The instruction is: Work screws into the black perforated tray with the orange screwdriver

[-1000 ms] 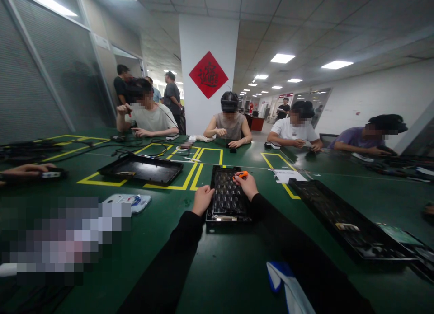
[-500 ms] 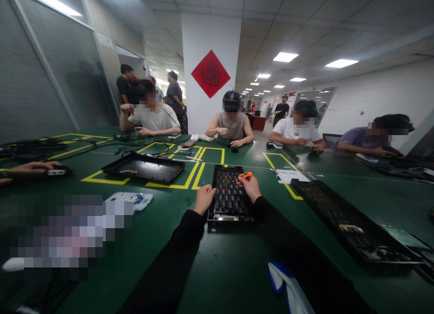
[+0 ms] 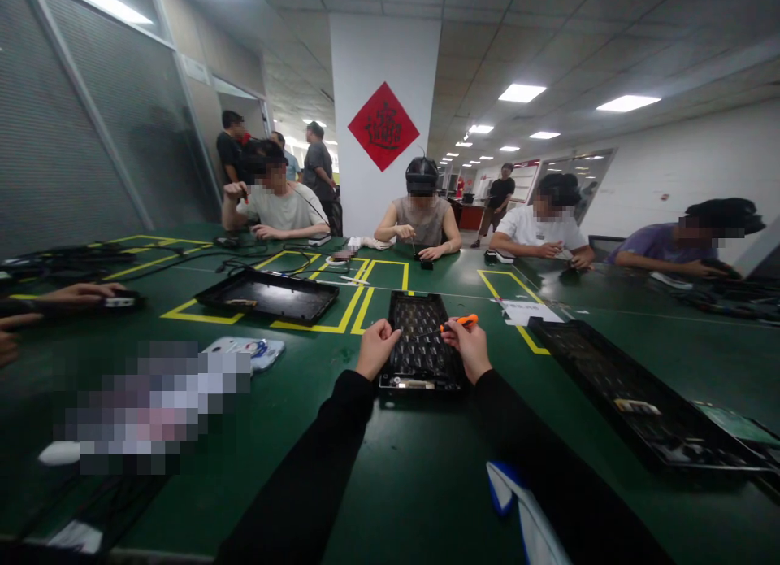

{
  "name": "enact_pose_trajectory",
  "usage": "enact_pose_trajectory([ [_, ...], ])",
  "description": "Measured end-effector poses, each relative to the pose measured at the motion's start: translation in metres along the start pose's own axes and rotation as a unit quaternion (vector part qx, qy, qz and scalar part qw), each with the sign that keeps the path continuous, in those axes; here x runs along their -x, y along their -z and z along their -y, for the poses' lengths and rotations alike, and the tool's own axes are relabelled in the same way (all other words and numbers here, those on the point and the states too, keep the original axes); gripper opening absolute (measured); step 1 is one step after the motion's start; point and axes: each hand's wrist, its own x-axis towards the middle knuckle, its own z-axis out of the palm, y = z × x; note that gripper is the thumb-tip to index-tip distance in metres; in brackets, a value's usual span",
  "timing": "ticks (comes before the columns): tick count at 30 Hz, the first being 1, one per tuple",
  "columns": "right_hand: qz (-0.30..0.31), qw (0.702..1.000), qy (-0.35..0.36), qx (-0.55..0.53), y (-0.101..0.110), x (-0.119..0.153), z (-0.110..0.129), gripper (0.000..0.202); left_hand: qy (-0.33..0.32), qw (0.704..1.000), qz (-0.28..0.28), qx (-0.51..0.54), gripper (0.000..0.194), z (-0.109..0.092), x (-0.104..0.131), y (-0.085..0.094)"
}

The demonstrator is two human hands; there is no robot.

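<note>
Tbl (image 3: 414, 484): blk tray (image 3: 425, 358) w/ pale strip (image 3: 416, 384)

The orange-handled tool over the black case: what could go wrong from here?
The orange-handled tool in the right hand appears to point toward the left hand, so a slip might poke it. The tool could also scratch the black case beneath. The right sleeve is close to a blue-and-white item and might drag it.
</note>
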Motion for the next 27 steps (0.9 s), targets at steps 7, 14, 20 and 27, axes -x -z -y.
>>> enact_pose_trajectory([
  [7,0.044,0.997,0.040,0.045,0.002,0.008,-0.006,0.029,0.017,0.998,0.033,0.042,0.019,-0.010,0.004,0.001],
  [14,0.071,0.993,0.048,0.080,0.002,0.006,-0.009,0.030,0.024,0.999,0.031,0.036,0.019,-0.007,0.003,0.001],
  [20,0.064,0.993,0.050,0.087,0.001,0.005,-0.010,0.030,0.023,0.998,0.030,0.044,0.019,-0.003,0.003,-0.001],
  [27,0.056,0.997,0.037,0.047,0.003,0.004,-0.008,0.028,0.014,0.999,0.027,0.030,0.019,-0.001,0.002,-0.001],
])
